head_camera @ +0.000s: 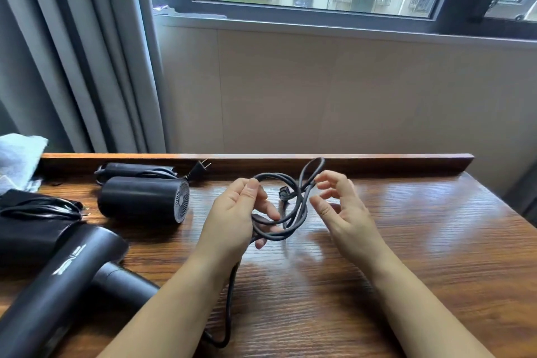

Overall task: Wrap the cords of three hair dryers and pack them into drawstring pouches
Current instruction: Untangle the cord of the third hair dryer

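Over the middle of the wooden table [406, 241], my left hand [235, 212] grips a black cord [299, 206] gathered into loose loops. The cord's plug [283, 192] hangs inside the loops. My right hand [337, 203] hovers beside the loops with fingers loosely curled, its fingertips near one raised loop; whether they touch it is unclear. The cord trails down past my left wrist to a large black hair dryer [66, 279] lying at the lower left. A second black hair dryer [145, 197], with its cord and plug behind it, lies at the back left.
A black pouch [32, 224] with a bundled cord on top sits at the far left edge. White wrapping [17, 160] lies behind it. A raised wooden lip [348, 158] runs along the table's back edge, below a wall and window. Grey curtains [72, 52] hang at left.
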The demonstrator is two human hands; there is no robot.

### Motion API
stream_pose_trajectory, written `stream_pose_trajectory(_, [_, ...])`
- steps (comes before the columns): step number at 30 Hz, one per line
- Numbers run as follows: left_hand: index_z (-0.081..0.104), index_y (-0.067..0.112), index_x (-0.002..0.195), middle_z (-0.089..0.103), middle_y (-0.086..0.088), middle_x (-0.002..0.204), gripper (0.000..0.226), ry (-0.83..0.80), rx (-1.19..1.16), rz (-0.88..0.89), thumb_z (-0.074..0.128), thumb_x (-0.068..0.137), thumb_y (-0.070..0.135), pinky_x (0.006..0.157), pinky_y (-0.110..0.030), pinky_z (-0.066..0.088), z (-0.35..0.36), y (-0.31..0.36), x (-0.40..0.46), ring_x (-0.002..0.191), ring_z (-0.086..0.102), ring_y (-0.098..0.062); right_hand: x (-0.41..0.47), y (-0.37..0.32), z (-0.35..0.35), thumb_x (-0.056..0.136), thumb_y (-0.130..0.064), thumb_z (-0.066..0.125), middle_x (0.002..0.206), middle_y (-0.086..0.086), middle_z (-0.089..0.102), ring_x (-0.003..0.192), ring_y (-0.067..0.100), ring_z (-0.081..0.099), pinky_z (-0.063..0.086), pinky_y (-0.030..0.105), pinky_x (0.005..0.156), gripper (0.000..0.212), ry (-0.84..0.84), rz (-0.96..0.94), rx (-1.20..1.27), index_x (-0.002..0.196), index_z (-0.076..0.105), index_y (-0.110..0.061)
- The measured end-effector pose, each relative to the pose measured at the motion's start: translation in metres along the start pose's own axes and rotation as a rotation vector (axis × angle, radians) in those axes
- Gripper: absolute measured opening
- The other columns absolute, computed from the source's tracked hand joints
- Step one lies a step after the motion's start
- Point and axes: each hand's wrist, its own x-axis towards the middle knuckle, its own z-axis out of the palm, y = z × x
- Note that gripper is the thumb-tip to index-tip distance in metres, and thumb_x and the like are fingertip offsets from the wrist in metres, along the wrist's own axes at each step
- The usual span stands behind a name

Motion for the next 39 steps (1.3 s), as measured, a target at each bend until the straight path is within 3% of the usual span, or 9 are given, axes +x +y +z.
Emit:
stream_pose_trajectory(5, [0.051,0.005,0.095,0.058,-0.011,0.061,0.027,-0.024,-0.156,-0.053,0.037,0.106,0.026,0.036,-0.023,0.038,0.001,0.008,-0.002,0.039,0.052,-0.019,0.002,-0.006,-0.006,0.098,-0.022,0.057,0.098,0.011,0.066,0.091,0.013,0.066,0.051,0.028,0.088,0.01,-0.067,0.035,0.245,0.101,0.051,-0.014])
stream_pose_trajectory(10, [0.053,0.007,0.091,0.057,-0.008,0.063,0.028,0.096,-0.246,-0.046,0.038,0.106,0.026,0.047,-0.027,0.051,-0.002,0.011,0.0,0.046,0.057,-0.017,0.0,-0.009,-0.009,0.096,-0.019,0.057,0.065,-0.001,0.043,0.055,0.015,0.038,0.038,0.029,0.051,0.009,0.021,0.052,0.525,0.104,0.056,-0.014])
stream_pose_trajectory(16, [0.052,0.012,0.084,0.051,-0.004,0.062,0.032,0.233,-0.518,0.003,0.036,0.107,0.028,0.048,-0.025,0.053,-0.008,0.014,0.007,0.05,0.055,-0.012,0.006,0.0,-0.019,0.092,-0.025,0.069,0.054,-0.014,0.049,0.052,0.003,0.043,0.036,0.023,0.054,0.013,0.108,0.011,-0.156,0.079,0.068,-0.021])
stream_pose_trajectory(18, [0.052,0.012,0.084,0.052,-0.003,0.063,0.032,0.281,-0.577,0.022,0.037,0.107,0.028,0.047,-0.024,0.052,-0.01,0.015,0.009,0.048,0.057,-0.01,0.008,0.004,-0.02,0.093,-0.031,0.067,0.05,-0.012,0.044,0.05,0.004,0.037,0.032,0.029,0.054,0.024,0.122,0.082,-0.046,0.073,0.067,-0.018])
stream_pose_trajectory(21, [0.053,0.01,0.094,0.058,-0.007,0.073,0.028,0.358,-0.447,-0.011,0.038,0.107,0.028,0.047,-0.026,0.053,-0.011,0.01,0.011,0.05,0.064,-0.012,0.006,-0.004,-0.02,0.085,-0.043,0.071,0.054,-0.005,0.037,0.051,0.012,0.03,0.029,0.027,0.051,0.028,0.103,0.116,0.49,0.078,0.069,-0.016])
stream_pose_trajectory(26, [0.055,0.01,0.101,0.065,-0.007,0.084,0.023,0.381,-0.031,0.02,0.041,0.107,0.028,0.044,-0.026,0.049,-0.012,0.001,0.01,0.056,0.064,-0.017,0.004,-0.009,-0.021,0.072,-0.047,0.08,0.065,-0.009,0.048,0.06,0.009,0.039,0.04,0.019,0.057,0.043,0.069,0.026,0.675,0.107,0.074,-0.023])
stream_pose_trajectory(29, [0.054,0.014,0.097,0.065,-0.006,0.078,0.017,0.402,0.137,0.15,0.044,0.105,0.025,0.041,-0.029,0.045,-0.012,0.0,0.008,0.05,0.059,-0.015,0.002,-0.011,-0.023,0.071,-0.057,0.081,0.071,-0.012,0.06,0.065,0.006,0.049,0.045,0.022,0.062,0.043,0.137,0.018,0.596,0.1,0.076,-0.025])
stream_pose_trajectory(32, [0.055,0.02,0.09,0.065,-0.001,0.071,0.015,0.443,0.377,0.387,0.049,0.103,0.022,0.049,-0.03,0.049,-0.012,-0.004,0.006,0.051,0.058,-0.01,0.001,-0.017,-0.026,0.087,-0.024,0.071,0.081,-0.006,0.071,0.072,0.007,0.061,0.049,0.021,0.065,0.011,0.252,-0.089,0.364,0.096,0.077,-0.022])
stream_pose_trajectory(39, [0.059,0.027,0.099,0.066,0.01,0.074,0.008,0.32,0.623,0.576,0.051,0.102,0.027,0.06,-0.038,0.052,-0.01,-0.017,0.002,0.064,0.062,-0.011,0.002,-0.006,-0.02,0.089,-0.011,0.07,0.071,-0.004,0.063,0.061,0.014,0.054,0.041,0.027,0.055,0.014,0.091,-0.221,0.043,0.099,0.078,-0.017])
